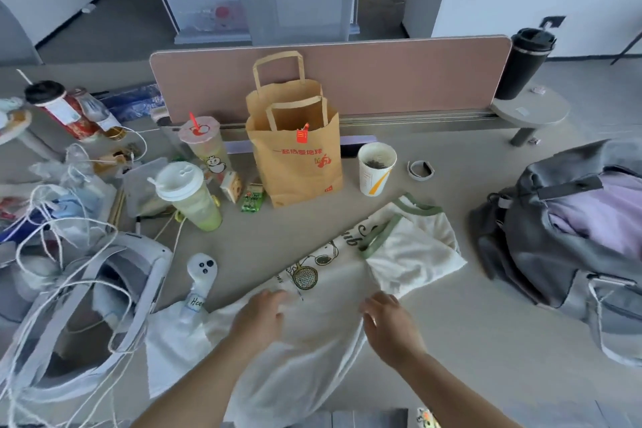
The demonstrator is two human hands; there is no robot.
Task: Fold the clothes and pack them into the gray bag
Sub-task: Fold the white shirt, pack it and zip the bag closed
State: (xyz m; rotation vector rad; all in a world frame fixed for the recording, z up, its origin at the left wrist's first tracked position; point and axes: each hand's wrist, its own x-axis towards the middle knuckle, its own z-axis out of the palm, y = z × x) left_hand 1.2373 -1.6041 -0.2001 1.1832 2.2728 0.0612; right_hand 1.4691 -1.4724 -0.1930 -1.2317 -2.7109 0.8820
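- We see a white T-shirt (333, 288) with green trim spread on the grey desk (451, 340), running from 7 o'clock near the bottom edge up toward 1 o'clock, where its collar and one folded-over sleeve lie.
- Our left hand (260, 314) rests on the shirt at about 6 o'clock, fingers fairly straight and lying on the cloth just below the printed cartoon; whether it is gathering fabric beneath the palm we cannot tell.
- Our right hand (389, 320) sits at the shirt's right edge, just to the 3 o'clock side of the left one; its fingers are bent downward onto the hem, but motion blur keeps us from saying whether they pinch the cloth or merely press it.
- The gray bag (556, 247) lies open at 3 o'clock, well apart from the shirt, with a lilac garment (597, 219) already inside its mouth.
- A brown paper bag (295, 149) stands upright at 12 o'clock, in front of a pink desk divider (399, 73).
- A white paper cup (376, 168) stands just to the 3 o'clock side of the paper bag.
- A lidded green drink (187, 198) stands at 10 o'clock, near a second sealed cup (205, 142) behind it.
- A tangle of white cords and a pale headset (87, 288) fill the 8 o'clock side.
- A black tumbler (524, 62) stands at 2 o'clock on a round grey shelf.
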